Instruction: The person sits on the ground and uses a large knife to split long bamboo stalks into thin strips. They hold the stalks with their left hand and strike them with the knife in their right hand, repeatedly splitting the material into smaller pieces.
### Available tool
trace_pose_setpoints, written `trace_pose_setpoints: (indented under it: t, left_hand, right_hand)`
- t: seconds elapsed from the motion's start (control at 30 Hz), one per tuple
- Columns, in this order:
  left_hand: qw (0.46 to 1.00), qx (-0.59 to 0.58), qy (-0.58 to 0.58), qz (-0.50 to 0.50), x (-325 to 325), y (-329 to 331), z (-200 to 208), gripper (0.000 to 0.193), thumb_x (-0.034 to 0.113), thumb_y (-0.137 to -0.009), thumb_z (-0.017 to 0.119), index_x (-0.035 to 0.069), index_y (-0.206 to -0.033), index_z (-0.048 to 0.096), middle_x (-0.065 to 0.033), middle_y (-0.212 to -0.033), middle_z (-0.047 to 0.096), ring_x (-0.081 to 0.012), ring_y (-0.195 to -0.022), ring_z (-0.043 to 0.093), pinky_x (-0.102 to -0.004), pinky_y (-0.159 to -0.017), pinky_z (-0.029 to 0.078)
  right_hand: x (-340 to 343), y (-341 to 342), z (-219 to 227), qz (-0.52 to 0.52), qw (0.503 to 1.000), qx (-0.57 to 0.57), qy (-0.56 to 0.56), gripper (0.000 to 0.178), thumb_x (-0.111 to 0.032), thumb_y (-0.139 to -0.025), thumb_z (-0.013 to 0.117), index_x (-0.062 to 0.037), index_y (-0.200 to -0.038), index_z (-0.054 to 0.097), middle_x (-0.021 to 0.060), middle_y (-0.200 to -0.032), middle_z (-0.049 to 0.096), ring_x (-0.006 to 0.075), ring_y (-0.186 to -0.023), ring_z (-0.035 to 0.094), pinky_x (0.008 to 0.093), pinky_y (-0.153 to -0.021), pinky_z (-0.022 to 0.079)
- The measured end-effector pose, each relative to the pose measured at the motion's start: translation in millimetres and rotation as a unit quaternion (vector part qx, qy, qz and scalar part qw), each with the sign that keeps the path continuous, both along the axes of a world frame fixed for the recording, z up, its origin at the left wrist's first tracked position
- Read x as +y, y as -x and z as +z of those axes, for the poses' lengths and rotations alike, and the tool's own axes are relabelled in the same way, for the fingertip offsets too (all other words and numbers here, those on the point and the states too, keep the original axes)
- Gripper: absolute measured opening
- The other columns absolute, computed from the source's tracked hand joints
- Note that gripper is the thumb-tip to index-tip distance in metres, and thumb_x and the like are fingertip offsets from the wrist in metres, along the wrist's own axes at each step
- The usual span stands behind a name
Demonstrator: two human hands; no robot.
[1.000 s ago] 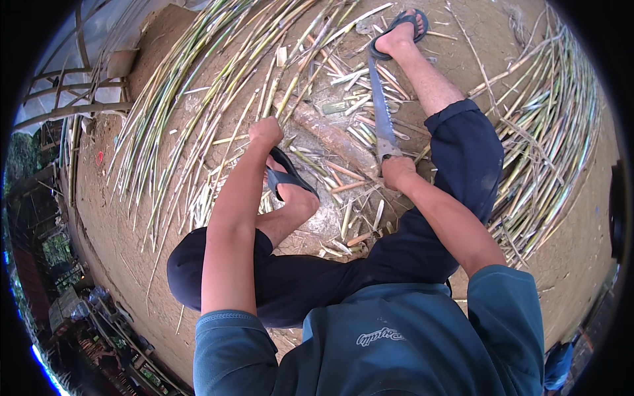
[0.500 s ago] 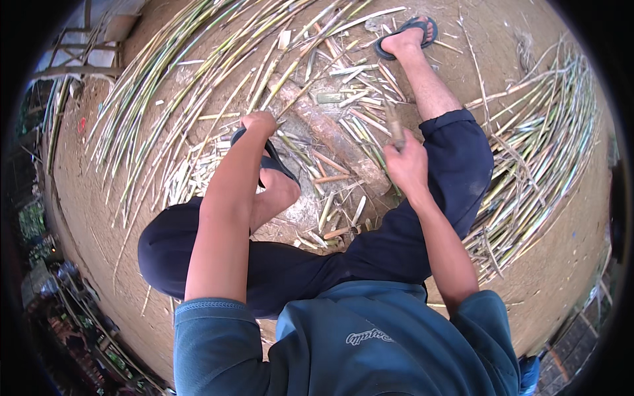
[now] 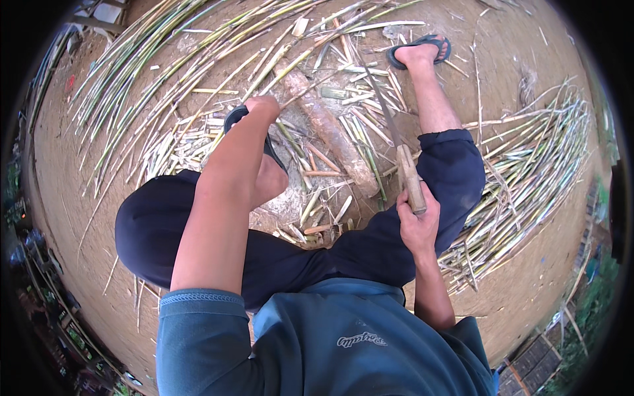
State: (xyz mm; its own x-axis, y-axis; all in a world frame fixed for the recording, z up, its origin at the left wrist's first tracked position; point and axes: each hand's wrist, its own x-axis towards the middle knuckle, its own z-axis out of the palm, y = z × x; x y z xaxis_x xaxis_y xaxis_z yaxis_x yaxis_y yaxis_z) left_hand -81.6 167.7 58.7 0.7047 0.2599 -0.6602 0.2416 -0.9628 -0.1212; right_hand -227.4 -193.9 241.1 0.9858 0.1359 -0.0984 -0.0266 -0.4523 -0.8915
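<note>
My right hand (image 3: 421, 221) is closed around the wooden handle of a machete (image 3: 411, 181) in front of my right knee. Its long, narrow blade points away from me, raised over the log and the cut pieces. Over by my left foot, my left hand (image 3: 263, 107) is closed, its fingers mostly hidden behind the back of the hand. A thin cane stalk (image 3: 309, 91) sticks out of that fist toward the upper right, crossing above the log (image 3: 330, 135). Short cut cane pieces (image 3: 316, 162) lie scattered on both sides of the log.
Long cane stalks (image 3: 125, 92) spread over the dirt at the far left. Another heap of stalks (image 3: 535, 171) lies right of my right leg. My sandalled feet, the left (image 3: 274, 158) and the right (image 3: 419, 53), flank the log.
My right hand has drawn back toward me with the machete, and its blade now shows at full length. My left hand has shifted slightly, and the stalk in it now reaches out over the log.
</note>
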Motion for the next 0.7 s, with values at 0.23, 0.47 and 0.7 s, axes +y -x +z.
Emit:
trace_pose_setpoints:
  t: [0.23, 0.47, 0.7]
  left_hand:
    - [0.999, 0.013, 0.029, -0.001, -1, 2, 12, 0.036, 0.012, -0.083, 0.062, 0.007, -0.118, 0.069, -0.0177, -0.126, 0.064, -0.0339, -0.119, 0.061, -0.0464, -0.096, 0.05]
    - [0.979, -0.139, 0.129, 0.069, 2, -4, -24, 0.028, 0.009, -0.085, 0.057, 0.004, -0.109, 0.071, -0.0214, -0.115, 0.068, -0.0353, -0.109, 0.065, -0.0433, -0.094, 0.052]
    - [0.968, -0.16, 0.12, 0.151, -17, 4, -35, 0.026, 0.015, -0.089, 0.055, 0.005, -0.104, 0.073, -0.0149, -0.111, 0.071, -0.0305, -0.104, 0.069, -0.0486, -0.087, 0.055]
  right_hand:
    - [13, 5, -9, 0.041, 0.999, 0.006, -0.004, 0.003, 0.001, -0.076, 0.058, 0.0012, -0.077, 0.056, 0.0081, -0.057, 0.053, 0.013, -0.05, 0.052, 0.029, -0.051, 0.041]
    - [18, -4, -14, 0.047, 0.999, 0.01, 0.019, 0.003, 0.0, -0.077, 0.058, 0.0013, -0.078, 0.056, 0.01, -0.057, 0.053, 0.0129, -0.049, 0.053, 0.0293, -0.05, 0.042]
    - [17, 0, -26, 0.041, 0.999, 0.018, 0.031, 0.007, -0.002, -0.082, 0.058, 0.0008, -0.087, 0.061, 0.0007, -0.065, 0.052, 0.0066, -0.06, 0.048, 0.0261, -0.054, 0.041]
